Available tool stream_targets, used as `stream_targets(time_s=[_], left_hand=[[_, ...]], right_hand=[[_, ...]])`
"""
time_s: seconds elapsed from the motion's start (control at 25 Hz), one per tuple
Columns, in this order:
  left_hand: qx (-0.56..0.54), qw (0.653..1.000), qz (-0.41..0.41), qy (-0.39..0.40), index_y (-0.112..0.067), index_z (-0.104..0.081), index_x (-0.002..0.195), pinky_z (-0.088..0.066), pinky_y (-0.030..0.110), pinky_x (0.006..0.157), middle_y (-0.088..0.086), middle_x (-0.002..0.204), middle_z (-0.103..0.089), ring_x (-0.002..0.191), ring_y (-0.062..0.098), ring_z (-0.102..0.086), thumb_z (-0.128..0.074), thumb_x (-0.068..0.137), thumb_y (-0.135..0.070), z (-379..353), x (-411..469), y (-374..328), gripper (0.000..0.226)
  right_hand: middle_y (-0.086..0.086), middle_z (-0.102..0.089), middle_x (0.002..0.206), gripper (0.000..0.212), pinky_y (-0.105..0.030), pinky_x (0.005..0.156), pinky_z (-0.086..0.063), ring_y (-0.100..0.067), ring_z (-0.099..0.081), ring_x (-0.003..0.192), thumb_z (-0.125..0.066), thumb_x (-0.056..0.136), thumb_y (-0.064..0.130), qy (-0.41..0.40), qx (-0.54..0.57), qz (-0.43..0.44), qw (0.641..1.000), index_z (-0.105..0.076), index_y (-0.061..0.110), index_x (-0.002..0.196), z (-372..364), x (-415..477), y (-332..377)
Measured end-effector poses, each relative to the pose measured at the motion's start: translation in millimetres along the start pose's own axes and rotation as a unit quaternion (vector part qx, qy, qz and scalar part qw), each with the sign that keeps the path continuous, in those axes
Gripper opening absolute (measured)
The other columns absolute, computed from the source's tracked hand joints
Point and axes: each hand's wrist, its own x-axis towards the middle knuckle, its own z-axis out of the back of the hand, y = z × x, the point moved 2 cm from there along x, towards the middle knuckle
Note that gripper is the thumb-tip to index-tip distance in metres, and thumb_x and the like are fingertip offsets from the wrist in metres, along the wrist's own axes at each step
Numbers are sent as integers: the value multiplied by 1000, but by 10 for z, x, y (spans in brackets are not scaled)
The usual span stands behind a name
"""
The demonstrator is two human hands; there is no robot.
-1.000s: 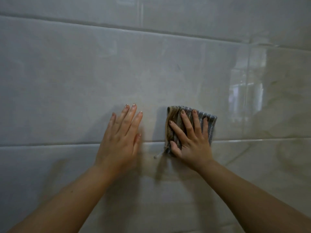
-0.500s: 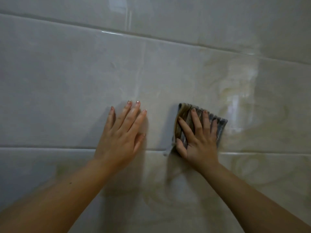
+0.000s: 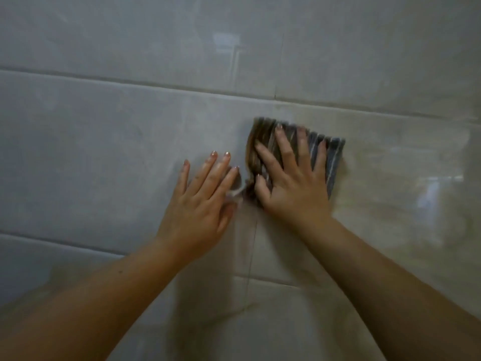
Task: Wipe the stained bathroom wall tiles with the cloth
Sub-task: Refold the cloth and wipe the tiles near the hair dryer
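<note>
Right now my right hand (image 3: 291, 183) lies flat on the striped cloth (image 3: 334, 162), fingers spread and straight, pressing it against the wall tiles (image 3: 104, 152) just below a grout line. The cloth's left side is browned; its right side is grey-blue. My left hand (image 3: 200, 201) rests just beside it, palm on the bare tile, fingers straight, gripping nothing. The picture is blurred.

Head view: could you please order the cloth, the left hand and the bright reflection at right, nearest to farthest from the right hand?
1. cloth, pressed under the right hand.
2. left hand, just left of it.
3. bright reflection, far to the right.
</note>
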Motion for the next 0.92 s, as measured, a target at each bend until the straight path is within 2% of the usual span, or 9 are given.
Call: stream_targets(time_s=[0.12, 0.24, 0.36, 0.48, 0.64, 0.72, 0.84, 0.92], left_hand=[[-9, 1000, 12, -1, -13, -33, 152, -14, 59, 119, 8, 162, -22, 152, 24, -13, -38, 98, -38, 0, 171, -50, 59], [-25, 1000, 7, 8, -13, -31, 153, -16, 58, 119, 6, 162, -23, 151, 23, -15, -34, 99, -44, -36, 195, -23, 62], [-27, 1000, -12, 5, -14, -32, 153, -20, 60, 117, 7, 161, -25, 151, 24, -18, -35, 98, -46, -71, 186, 30, 64], [-24, 1000, -13, 12, -15, -28, 154, -15, 57, 117, 7, 162, -24, 151, 25, -18, -33, 98, -48, -82, 194, 25, 65], [-9, 1000, -20, 14, -13, -28, 153, -14, 57, 118, 8, 162, -24, 150, 26, -18, -29, 98, -49, -93, 186, 30, 66], [-11, 1000, -26, 7, -12, -30, 152, -14, 56, 116, 9, 161, -26, 149, 27, -21, -29, 97, -49, -91, 196, 41, 66], [-23, 999, -31, 3, -11, -35, 151, -18, 57, 115, 10, 160, -29, 148, 29, -24, -29, 97, -50, -94, 198, 28, 66], [-25, 999, -30, 7, -11, -37, 150, -22, 59, 115, 11, 160, -29, 149, 28, -23, -29, 97, -50, -103, 196, 24, 66]], right_hand=[[-8, -26, 159, 60, -62, 116, -5, -37, -15, 147, -39, 88, 47, 6, 8, -68, 998, -42, 31, 145, 7, 419, -320], [-9, -24, 160, 59, -63, 116, -7, -38, -14, 147, -37, 89, 47, -5, -19, -131, 991, -40, 30, 146, 52, 134, -370], [-11, -27, 158, 58, -65, 115, -8, -40, -17, 147, -41, 88, 45, 5, -27, -100, 995, -43, 30, 144, 11, 22, -35], [-8, -22, 160, 61, -61, 116, -1, -38, -11, 148, -37, 88, 49, 35, -2, -63, 997, -39, 32, 146, -44, 487, 8], [-3, -11, 163, 66, -60, 117, 2, -33, -2, 149, -25, 86, 55, 50, -26, -212, 976, -30, 35, 149, 65, 452, -526], [-5, -7, 163, 68, -61, 116, 3, -33, 2, 149, -26, 87, 56, 65, -39, -247, 966, -24, 34, 151, 98, 172, -501], [-8, -10, 163, 73, -60, 116, 6, -37, -1, 148, -29, 84, 61, 80, -38, -173, 981, -25, 34, 151, 38, 27, -101], [-5, -9, 163, 69, -61, 116, 4, -35, 1, 149, -29, 85, 59, 93, -29, -129, 987, -27, 36, 150, 19, 174, -61]])
